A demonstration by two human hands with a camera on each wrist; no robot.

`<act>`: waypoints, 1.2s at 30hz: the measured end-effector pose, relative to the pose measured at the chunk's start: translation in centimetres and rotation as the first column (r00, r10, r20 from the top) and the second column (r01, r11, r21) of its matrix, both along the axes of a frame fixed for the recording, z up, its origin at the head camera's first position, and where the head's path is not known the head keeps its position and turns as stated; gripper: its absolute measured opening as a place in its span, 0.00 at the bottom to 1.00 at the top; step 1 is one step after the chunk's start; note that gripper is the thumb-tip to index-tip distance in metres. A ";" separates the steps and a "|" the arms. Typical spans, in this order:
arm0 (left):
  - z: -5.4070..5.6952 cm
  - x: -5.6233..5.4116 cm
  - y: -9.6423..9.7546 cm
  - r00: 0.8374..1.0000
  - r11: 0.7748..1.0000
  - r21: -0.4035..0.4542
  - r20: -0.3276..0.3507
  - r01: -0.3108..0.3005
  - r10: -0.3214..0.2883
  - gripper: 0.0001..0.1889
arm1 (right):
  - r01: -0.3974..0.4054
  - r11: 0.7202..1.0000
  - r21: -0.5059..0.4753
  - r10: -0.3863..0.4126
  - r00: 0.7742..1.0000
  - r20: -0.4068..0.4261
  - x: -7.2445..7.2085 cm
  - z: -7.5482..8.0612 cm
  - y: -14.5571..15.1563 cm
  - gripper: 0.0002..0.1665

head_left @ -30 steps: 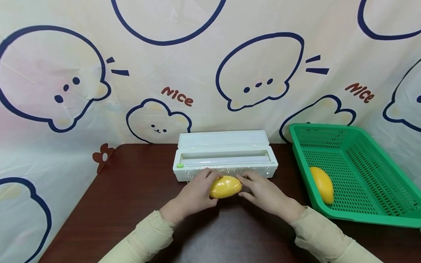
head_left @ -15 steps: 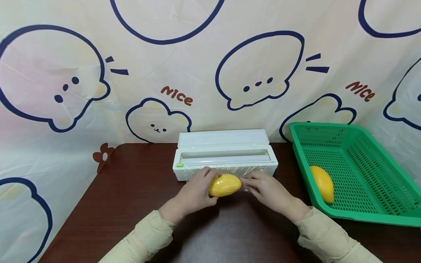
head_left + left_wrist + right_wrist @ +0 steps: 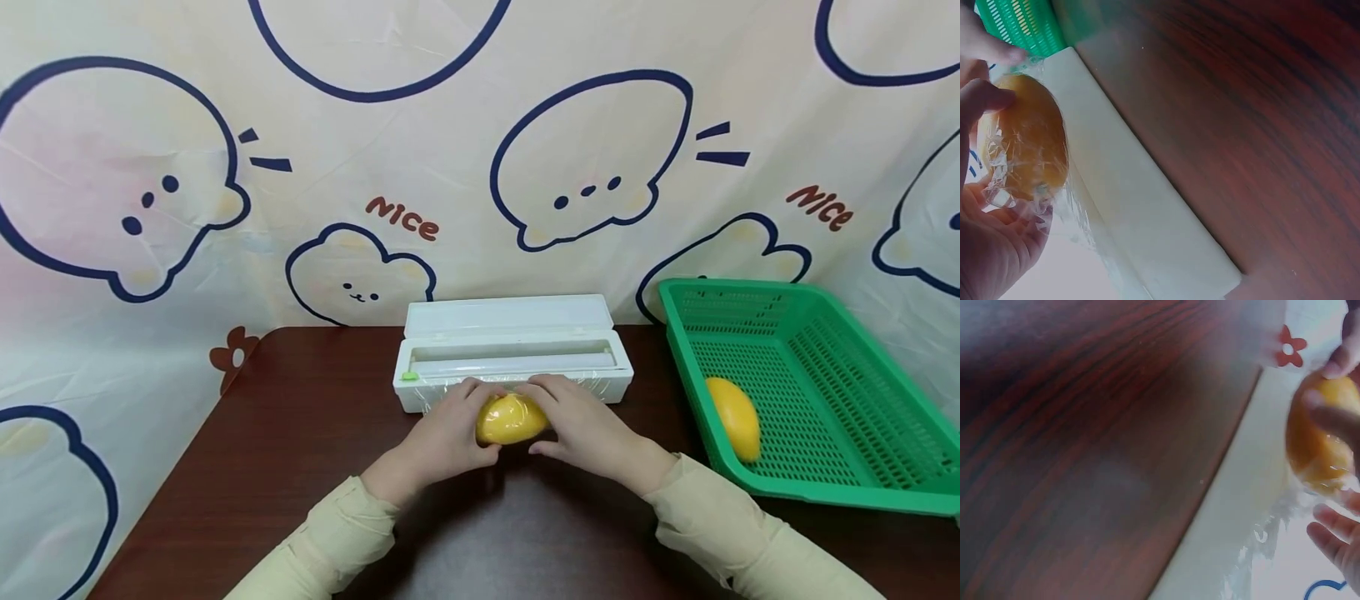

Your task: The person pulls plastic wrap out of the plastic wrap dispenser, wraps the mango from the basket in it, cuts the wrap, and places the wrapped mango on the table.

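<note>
A yellow mango [image 3: 512,419] with clear cling film [image 3: 1010,165] around it is between my two hands, in front of a white cling film dispenser [image 3: 517,392]. My left hand [image 3: 450,433] grips the mango's left end, thumb below and fingers over the top. Around the right end curls my right hand [image 3: 588,429]; its thumb overlaps the fruit in the right wrist view. Wrinkled film bunches at one end of the mango and stretches toward the dispenser in the left wrist view. The dispenser's lid [image 3: 510,315] stands raised, with a film roll [image 3: 513,364] inside.
A green plastic basket [image 3: 870,492] stands on the right, a second mango [image 3: 733,419] lying against its left inner side. A green slider [image 3: 409,376] sits at the dispenser's left end. The dark wooden table [image 3: 300,417] meets a printed cloth backdrop [image 3: 465,158].
My right hand, which pinched loose film beside the mango half a second ago, has moved left and now wraps round the fruit's right end. My left hand keeps its grip.
</note>
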State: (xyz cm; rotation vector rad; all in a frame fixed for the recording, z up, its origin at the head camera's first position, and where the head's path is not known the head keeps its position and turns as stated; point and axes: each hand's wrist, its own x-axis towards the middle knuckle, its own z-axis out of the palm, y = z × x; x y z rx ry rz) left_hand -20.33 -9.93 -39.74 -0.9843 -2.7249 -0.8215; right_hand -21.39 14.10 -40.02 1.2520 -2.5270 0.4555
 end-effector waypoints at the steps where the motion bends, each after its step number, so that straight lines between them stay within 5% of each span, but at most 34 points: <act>1: 0.1 0.0 -0.1 1.000 1.000 0.001 0.004 0.000 0.000 0.35 | -0.001 1.000 0.007 0.001 1.000 -0.002 -0.2 -0.1 -0.2 0.45; 13: 0.4 -0.2 -0.5 0.999 0.997 -0.075 0.027 -0.029 0.031 0.40 | -0.005 1.000 -0.010 0.005 1.000 -0.015 -0.7 -0.6 -0.8 0.39; 24: -0.5 -0.3 -0.6 0.996 0.995 -0.068 -0.070 -0.068 0.063 0.33 | 0.073 0.997 -0.035 -0.069 0.994 0.085 -0.8 -0.7 -0.8 0.38; 36: -0.8 -0.8 -0.8 0.987 0.995 -0.029 -0.131 -0.095 0.090 0.32 | 0.094 0.995 -0.041 -0.091 0.994 0.066 -1.2 -1.0 -0.8 0.34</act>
